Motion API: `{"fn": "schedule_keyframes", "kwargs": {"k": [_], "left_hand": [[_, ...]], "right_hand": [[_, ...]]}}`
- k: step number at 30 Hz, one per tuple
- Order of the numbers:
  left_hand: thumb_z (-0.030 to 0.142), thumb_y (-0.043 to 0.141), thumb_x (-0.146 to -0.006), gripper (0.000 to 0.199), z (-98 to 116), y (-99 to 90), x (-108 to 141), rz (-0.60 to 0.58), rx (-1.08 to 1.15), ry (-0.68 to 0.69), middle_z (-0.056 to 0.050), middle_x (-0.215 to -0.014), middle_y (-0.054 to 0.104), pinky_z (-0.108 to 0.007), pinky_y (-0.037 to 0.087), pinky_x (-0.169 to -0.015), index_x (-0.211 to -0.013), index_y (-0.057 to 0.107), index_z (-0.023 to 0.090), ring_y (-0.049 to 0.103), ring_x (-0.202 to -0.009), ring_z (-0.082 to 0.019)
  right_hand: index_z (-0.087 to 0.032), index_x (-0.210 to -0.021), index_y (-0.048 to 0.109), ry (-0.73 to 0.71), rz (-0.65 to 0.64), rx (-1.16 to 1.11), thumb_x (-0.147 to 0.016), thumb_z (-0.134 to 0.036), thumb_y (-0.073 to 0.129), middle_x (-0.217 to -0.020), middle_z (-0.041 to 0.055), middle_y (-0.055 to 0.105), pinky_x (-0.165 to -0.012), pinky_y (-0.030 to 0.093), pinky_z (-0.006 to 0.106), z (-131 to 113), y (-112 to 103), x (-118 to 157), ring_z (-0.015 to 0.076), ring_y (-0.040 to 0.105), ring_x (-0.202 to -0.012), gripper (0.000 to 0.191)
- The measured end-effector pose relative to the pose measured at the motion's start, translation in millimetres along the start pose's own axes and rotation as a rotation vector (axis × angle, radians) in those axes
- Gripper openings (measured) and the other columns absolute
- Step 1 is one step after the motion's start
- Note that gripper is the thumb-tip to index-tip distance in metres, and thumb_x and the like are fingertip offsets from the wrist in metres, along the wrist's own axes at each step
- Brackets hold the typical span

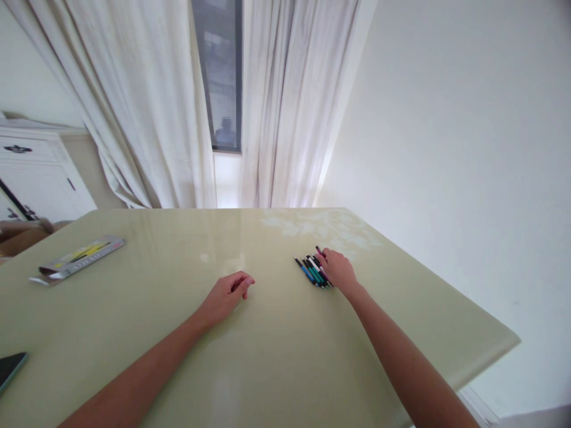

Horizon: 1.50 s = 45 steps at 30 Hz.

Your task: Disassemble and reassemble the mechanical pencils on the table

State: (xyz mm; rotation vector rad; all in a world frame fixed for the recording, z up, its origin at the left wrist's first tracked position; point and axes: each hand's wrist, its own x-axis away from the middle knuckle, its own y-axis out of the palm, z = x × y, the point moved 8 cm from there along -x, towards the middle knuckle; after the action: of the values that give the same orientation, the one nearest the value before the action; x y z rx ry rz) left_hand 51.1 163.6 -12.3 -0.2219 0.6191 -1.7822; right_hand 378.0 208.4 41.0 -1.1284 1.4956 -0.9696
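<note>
On the glossy table [276, 356], square up the pens [314, 273] gently w/ your R hand [338, 270] (pinching or just touching, can't tell), L hand [229, 294] fingers curled in.

Slim pens [316, 273] show blue, teal, white and black, and the glossy pale-green table [276, 351] bears white leafy patterning [321, 223].

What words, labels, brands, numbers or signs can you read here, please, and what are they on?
None can be read with certainty.
Box: pale lettering along its side, too blurred to read.
Pens: too small to make out any markings.
</note>
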Motion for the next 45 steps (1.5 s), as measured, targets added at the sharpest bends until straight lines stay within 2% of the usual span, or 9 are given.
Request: {"fn": "schedule_keyframes", "kwargs": {"k": [7,10,14,19,24,28,33,40,45], "left_hand": [[0.051,0.046,-0.1,0.043,1.0,1.8,-0.8,-0.003,0.008,0.011,0.0,-0.072,0.065,-0.026,0.034,-0.06,-0.1,0.072,0.018,0.049,-0.062,-0.016],[0.049,0.045,-0.1,0.042,2.1,2.2,-1.2,-0.009,0.007,0.008,-0.001,-0.072,0.065,-0.026,0.034,-0.06,-0.1,0.072,0.017,0.049,-0.063,-0.016],[0.049,0.046,-0.1,0.041,1.7,2.3,-1.5,-0.018,-0.001,0.004,-0.001,-0.073,0.065,-0.026,0.034,-0.06,-0.098,0.072,0.018,0.049,-0.063,-0.016],[0.049,0.047,-0.1,0.04,2.8,2.6,-0.4,-0.026,-0.016,0.016,-0.001,-0.072,0.065,-0.026,0.034,-0.061,-0.096,0.071,0.018,0.05,-0.063,-0.016],[0.05,0.047,-0.1,0.039,2.7,3.1,0.7,-0.025,-0.033,0.006,0.0,-0.072,0.066,-0.026,0.034,-0.06,-0.096,0.071,0.018,0.049,-0.062,-0.016],[0.049,0.048,-0.1,0.038,3.8,2.5,1.8,-0.03,-0.049,0.017,0.0,-0.072,0.066,-0.026,0.034,-0.06,-0.094,0.071,0.019,0.05,-0.063,-0.016],[0.049,0.047,-0.1,0.039,3.2,0.9,2.5,-0.026,-0.074,0.012,0.0,-0.072,0.065,-0.026,0.034,-0.061,-0.095,0.071,0.019,0.05,-0.063,-0.016],[0.052,0.047,-0.1,0.041,0.3,0.1,1.9,-0.022,-0.115,-0.003,0.0,-0.072,0.064,-0.025,0.034,-0.06,-0.096,0.071,0.019,0.05,-0.064,-0.016],[0.054,0.046,-0.1,0.043,-3.5,-2.8,0.7,-0.011,-0.138,-0.033,0.0,-0.072,0.063,-0.025,0.033,-0.059,-0.097,0.072,0.019,0.049,-0.063,-0.016]], "right_hand": [[-0.02,-0.11,0.066,-0.015,-0.031,0.056,-0.105,-0.045,0.045,-0.112,0.012,0.07,-0.083,0.043,0.032,-1.8,16.6,8.7,0.0254,0.066,-0.103,0.033],[-0.015,-0.131,0.061,0.048,0.003,0.091,-0.095,-0.068,0.051,-0.138,0.0216,0.058,-0.101,0.04,0.042,-0.5,15.3,12.6,0.0358,0.053,-0.129,0.065],[-0.011,-0.153,0.04,0.163,-0.153,0.087,-0.076,-0.086,0.059,-0.156,0.0285,0.039,-0.108,0.034,0.053,7.3,31.4,15.6,0.0453,0.039,-0.142,0.109],[-0.011,-0.135,0.058,0.032,-0.169,0.067,-0.087,-0.068,0.061,-0.136,0.0247,0.057,-0.102,0.039,0.046,1.3,32.9,10.1,0.0407,0.051,-0.127,0.075],[-0.011,-0.126,0.059,-0.077,-0.234,0.021,-0.092,-0.035,0.062,-0.121,0.0181,0.066,-0.09,0.042,0.031,-15.0,37.5,6.1,0.0279,0.062,-0.11,0.042],[-0.011,-0.113,0.061,-0.107,-0.287,0.019,-0.086,-0.024,0.064,-0.11,0.018,0.071,-0.076,0.041,0.03,-30.3,39.8,9.8,0.0281,0.066,-0.097,0.031],[-0.014,-0.109,0.058,-0.176,-0.276,0.002,-0.084,-0.015,0.062,-0.114,0.0192,0.069,-0.076,0.04,0.031,-47.7,35.2,22.0,0.0295,0.066,-0.099,0.025],[-0.016,-0.117,0.049,-0.23,-0.135,-0.195,-0.09,-0.018,0.05,-0.109,0.0121,0.065,-0.079,0.044,0.031,-58.5,18.1,18.2,0.024,0.062,-0.095,0.027],[-0.018,-0.12,0.05,-0.318,0.253,-0.722,-0.082,-0.02,0.052,-0.102,0.0063,0.061,-0.081,0.046,0.032,-61.6,-6.8,21.1,0.0203,0.057,-0.085,0.038]]}}
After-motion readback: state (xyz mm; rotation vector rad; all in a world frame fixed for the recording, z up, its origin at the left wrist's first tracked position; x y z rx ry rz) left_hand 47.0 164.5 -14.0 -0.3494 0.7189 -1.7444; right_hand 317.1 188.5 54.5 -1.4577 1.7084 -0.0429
